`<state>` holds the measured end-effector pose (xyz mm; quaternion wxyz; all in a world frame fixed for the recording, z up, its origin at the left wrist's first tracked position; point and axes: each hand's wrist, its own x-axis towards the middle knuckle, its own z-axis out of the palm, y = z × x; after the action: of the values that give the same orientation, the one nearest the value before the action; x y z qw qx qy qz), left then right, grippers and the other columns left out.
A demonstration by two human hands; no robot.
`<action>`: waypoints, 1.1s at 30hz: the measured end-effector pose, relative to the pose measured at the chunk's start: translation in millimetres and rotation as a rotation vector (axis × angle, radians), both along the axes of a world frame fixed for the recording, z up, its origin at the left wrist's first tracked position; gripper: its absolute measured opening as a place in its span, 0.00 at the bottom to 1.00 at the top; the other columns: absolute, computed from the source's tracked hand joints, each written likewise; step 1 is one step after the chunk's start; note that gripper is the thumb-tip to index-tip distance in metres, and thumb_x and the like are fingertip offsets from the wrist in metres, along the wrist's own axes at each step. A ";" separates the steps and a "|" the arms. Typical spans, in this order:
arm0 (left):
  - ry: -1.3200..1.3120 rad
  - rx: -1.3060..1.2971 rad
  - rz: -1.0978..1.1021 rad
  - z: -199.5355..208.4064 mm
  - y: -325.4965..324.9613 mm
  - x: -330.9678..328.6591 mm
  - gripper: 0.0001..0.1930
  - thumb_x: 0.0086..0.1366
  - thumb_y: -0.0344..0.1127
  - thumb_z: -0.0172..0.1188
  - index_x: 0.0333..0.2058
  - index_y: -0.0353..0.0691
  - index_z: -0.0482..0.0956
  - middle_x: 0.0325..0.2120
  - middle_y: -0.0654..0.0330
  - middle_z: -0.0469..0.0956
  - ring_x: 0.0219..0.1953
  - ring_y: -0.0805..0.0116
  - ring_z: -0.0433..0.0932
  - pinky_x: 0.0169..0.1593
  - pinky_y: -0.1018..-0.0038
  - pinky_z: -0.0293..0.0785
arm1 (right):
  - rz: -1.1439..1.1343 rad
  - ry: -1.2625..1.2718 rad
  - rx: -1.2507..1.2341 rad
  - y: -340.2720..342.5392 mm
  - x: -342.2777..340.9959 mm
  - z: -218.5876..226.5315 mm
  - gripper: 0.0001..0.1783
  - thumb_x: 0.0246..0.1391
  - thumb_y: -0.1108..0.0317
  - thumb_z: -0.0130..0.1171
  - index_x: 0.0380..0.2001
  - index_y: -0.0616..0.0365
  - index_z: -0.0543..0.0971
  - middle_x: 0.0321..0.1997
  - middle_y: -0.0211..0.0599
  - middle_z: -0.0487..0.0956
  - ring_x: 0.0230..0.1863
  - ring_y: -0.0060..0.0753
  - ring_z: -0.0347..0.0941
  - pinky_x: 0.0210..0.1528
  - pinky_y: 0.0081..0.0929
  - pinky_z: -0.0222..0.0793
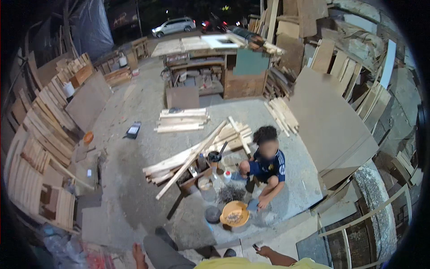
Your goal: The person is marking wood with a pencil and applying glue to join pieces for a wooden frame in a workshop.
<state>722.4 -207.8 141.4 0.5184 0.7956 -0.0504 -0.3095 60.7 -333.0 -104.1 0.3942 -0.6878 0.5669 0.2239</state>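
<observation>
My right hand (265, 251) reaches in at the bottom, with its fingers closed on a small dark object whose kind I cannot make out. A bare skin-toned shape (139, 258), left of my grey trouser leg (166, 254), could be my left hand or a foot; its fingers do not show clearly. Ahead of me stands an orange basin (237, 206) with small pale bits inside. Beside it squats another person (268, 163) in a dark blue shirt, holding a flat blue-grey piece (252, 205) at its rim. A dark round container (212, 214) sits left of the basin.
A dark spiky heap (231, 193) lies behind the basin. Farther off are loose wooden strips (197, 154) and a workbench (244, 83). A large board (331, 125) leans at the right, with stacked planks (45, 116) along the left. A wooden frame (367, 213) stands near my right.
</observation>
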 end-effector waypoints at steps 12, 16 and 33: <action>0.455 -0.055 -0.058 -2.3 33.8 -74.2 0.38 0.68 0.63 0.43 0.64 0.36 0.59 0.61 0.52 0.65 0.60 0.56 0.66 0.63 0.65 0.60 | -0.244 -0.067 0.069 34.9 34.1 36.6 0.32 0.45 0.39 0.60 0.27 0.65 0.80 0.24 0.50 0.80 0.27 0.46 0.80 0.34 0.38 0.75; 0.417 -0.055 0.025 8.5 39.1 -69.4 0.36 0.68 0.62 0.42 0.63 0.37 0.61 0.59 0.51 0.68 0.58 0.56 0.69 0.61 0.65 0.63 | -0.386 -0.040 0.150 36.6 46.3 47.3 0.33 0.44 0.39 0.62 0.30 0.65 0.81 0.28 0.52 0.81 0.30 0.48 0.80 0.37 0.38 0.76; -0.700 0.217 -0.860 -7.5 -269.4 38.4 0.31 0.60 0.44 0.62 0.58 0.35 0.66 0.55 0.42 0.68 0.60 0.45 0.65 0.62 0.59 0.60 | -0.888 -0.557 0.280 -30.7 196.0 138.0 0.17 0.49 0.64 0.62 0.42 0.59 0.76 0.20 0.32 0.73 0.14 0.22 0.66 0.16 0.25 0.64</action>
<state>760.9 -477.1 133.9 0.2131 0.8075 -0.5068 -0.2138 256.7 -363.7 33.9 0.6740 -0.3564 0.6420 -0.0815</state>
